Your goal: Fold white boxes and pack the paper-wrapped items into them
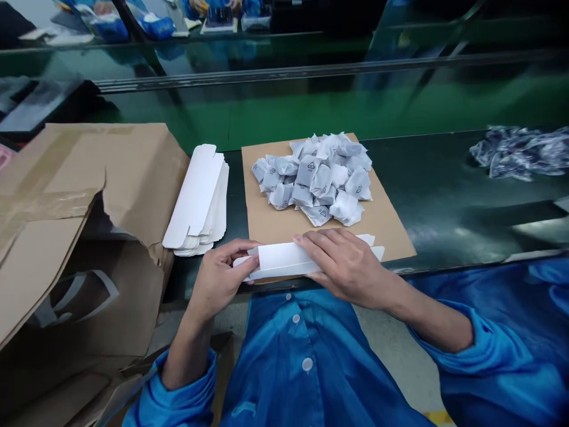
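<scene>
A long white paper box (284,261), partly folded with its end flaps sticking out, lies across both my hands at the front edge of the bench. My left hand (220,276) pinches its left end between thumb and fingers. Over its right half, my right hand (344,261) is wrapped with the fingers on top. Just beyond the box, a heap of small packets in whitish printed bags (317,178) rests on a brown cardboard sheet (391,237). To the left is a stack of flat white box blanks (195,198).
A large open cardboard carton (128,172) stands at the left, beside the stack. Clear plastic bags (522,151) lie on the dark bench (427,172) at the right. Behind the bench runs a green partition (284,110). Other people's hands (217,6) show at the top.
</scene>
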Motion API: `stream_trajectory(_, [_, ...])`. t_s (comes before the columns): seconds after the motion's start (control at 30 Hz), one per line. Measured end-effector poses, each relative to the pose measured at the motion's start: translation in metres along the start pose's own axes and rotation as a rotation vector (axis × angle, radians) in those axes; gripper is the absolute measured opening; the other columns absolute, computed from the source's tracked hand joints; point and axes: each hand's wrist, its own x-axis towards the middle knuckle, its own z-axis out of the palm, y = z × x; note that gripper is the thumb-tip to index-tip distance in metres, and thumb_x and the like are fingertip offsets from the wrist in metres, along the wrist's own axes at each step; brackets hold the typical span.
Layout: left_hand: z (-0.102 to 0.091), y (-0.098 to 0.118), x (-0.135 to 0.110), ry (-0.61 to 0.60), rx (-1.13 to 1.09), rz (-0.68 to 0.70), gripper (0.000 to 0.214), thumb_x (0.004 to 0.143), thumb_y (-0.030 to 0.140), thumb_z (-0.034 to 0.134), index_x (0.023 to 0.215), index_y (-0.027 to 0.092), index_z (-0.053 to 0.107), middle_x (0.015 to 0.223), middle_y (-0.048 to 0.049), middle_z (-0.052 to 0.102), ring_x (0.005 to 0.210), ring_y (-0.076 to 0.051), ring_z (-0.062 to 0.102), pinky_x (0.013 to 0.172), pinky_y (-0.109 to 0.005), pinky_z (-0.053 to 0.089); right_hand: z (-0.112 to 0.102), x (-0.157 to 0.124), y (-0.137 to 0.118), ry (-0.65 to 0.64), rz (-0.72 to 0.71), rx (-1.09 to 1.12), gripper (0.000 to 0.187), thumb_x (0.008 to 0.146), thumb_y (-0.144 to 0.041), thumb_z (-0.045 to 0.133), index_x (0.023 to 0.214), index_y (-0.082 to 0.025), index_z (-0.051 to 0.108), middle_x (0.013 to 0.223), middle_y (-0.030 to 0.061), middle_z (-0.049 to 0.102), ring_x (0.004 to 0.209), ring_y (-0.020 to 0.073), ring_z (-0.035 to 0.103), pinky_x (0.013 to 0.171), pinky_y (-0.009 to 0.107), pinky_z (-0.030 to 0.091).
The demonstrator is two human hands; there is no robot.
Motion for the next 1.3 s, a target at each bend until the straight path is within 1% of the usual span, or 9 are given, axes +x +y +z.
stream_trajectory(0.1, [-0.001, 0.005, 0.009, 0.076, 0.081, 0.018, 0.005, 0.071, 0.020, 0.070, 0.074, 0.019, 0.073, 0.072, -0.0004, 0.073, 0.061, -0.014, 0.066, 0.050, -0.021, 0.054, 0.003, -0.001, 0.008, 0.042, 0.017, 0.008, 0.038, 0.091, -0.011, 0.047, 0.127, -0.006, 0.057, 0.117, 0.0169, 0.069, 0.105, 0.0293, 0.064, 0.086, 0.041, 0.053])
stream_trajectory(0.2, [0.008, 0.011, 0.007, 0.183, -0.071, 0.134, 0.025, 0.080, 0.030, 0.070, 0.104, 0.022, 0.070, 0.076, -0.0005, 0.074, 0.056, -0.014, 0.066, 0.049, -0.024, 0.055, 0.009, -0.005, 0.021, 0.165, 0.156, -0.007, 0.040, 0.093, -0.016, 0.049, 0.132, -0.008, 0.053, 0.116, 0.0169, 0.070, 0.103, 0.0285, 0.067, 0.085, 0.040, 0.054])
stream_trajectory(0.37, [0.083, 0.018, -0.007, 0.330, -0.187, 0.409, 0.087, 0.077, 0.069, 0.065, 0.147, 0.027, 0.035, 0.135, -0.0161, 0.060, 0.113, -0.031, 0.067, 0.084, -0.042, 0.061, 0.029, -0.010, 0.011, 0.359, 0.386, -0.036, 0.054, 0.094, -0.017, 0.050, 0.146, -0.005, 0.038, 0.117, 0.0231, 0.069, 0.102, 0.0347, 0.068, 0.081, 0.045, 0.055])
stream_trajectory(0.5, [0.124, 0.019, 0.000, 0.432, -0.081, 0.213, 0.098, 0.083, 0.056, 0.066, 0.154, 0.023, 0.007, 0.121, -0.0158, 0.066, 0.092, -0.026, 0.073, 0.081, -0.040, 0.060, 0.032, -0.018, -0.017, 0.332, 0.276, 0.134, 0.058, 0.095, -0.018, 0.050, 0.148, -0.001, 0.034, 0.124, 0.0261, 0.065, 0.113, 0.0337, 0.065, 0.088, 0.044, 0.055])
stream_trajectory(0.6, [0.112, 0.018, 0.009, 0.363, 0.078, 0.175, 0.077, 0.079, 0.047, 0.070, 0.143, 0.020, 0.037, 0.111, -0.0104, 0.068, 0.080, -0.022, 0.070, 0.075, -0.036, 0.058, 0.014, -0.019, -0.013, 0.231, 0.304, 0.503, 0.060, 0.095, -0.043, 0.056, 0.145, -0.012, 0.042, 0.127, 0.0172, 0.065, 0.115, 0.0265, 0.064, 0.093, 0.039, 0.056])
stream_trajectory(0.7, [0.094, 0.018, 0.010, 0.291, 0.234, 0.318, 0.063, 0.075, 0.042, 0.073, 0.130, 0.020, 0.052, 0.123, -0.0101, 0.063, 0.099, -0.025, 0.068, 0.081, -0.034, 0.056, 0.003, -0.008, 0.005, 0.319, 0.424, 0.768, 0.046, 0.095, -0.043, 0.058, 0.134, -0.020, 0.055, 0.109, 0.0082, 0.070, 0.095, 0.0184, 0.067, 0.083, 0.032, 0.056])
stream_trajectory(0.87, [0.079, 0.016, 0.000, 0.246, 0.349, 0.467, 0.040, 0.077, 0.033, 0.067, 0.113, 0.021, 0.057, 0.105, -0.0042, 0.065, 0.093, -0.020, 0.066, 0.078, -0.031, 0.053, 0.010, 0.012, 0.017, 0.343, 0.239, 0.943, 0.023, 0.094, -0.032, 0.061, 0.111, -0.019, 0.070, 0.094, 0.0050, 0.072, 0.083, 0.0153, 0.066, 0.076, 0.028, 0.053])
stream_trajectory(1.03, [0.071, 0.013, -0.006, 0.153, 0.402, 0.449, 0.028, 0.074, 0.033, 0.068, 0.098, 0.022, 0.056, 0.088, -0.0008, 0.062, 0.072, -0.017, 0.062, 0.060, -0.027, 0.049, 0.009, 0.023, 0.024, 0.485, 0.673, 1.279, 0.026, 0.096, -0.039, 0.056, 0.097, -0.018, 0.072, 0.082, 0.0019, 0.069, 0.068, 0.0110, 0.062, 0.063, 0.024, 0.050])
stream_trajectory(1.3, [0.073, 0.000, -0.007, 0.100, 0.412, 0.508, 0.041, 0.076, 0.027, 0.067, 0.111, 0.022, 0.046, 0.099, -0.0040, 0.060, 0.082, -0.019, 0.065, 0.065, -0.028, 0.051, 0.005, 0.040, 0.016, 0.155, 0.621, 1.573, 0.024, 0.079, -0.037, 0.078, 0.085, -0.015, 0.069, 0.083, 0.0016, 0.068, 0.076, 0.0121, 0.061, 0.068, 0.025, 0.050])
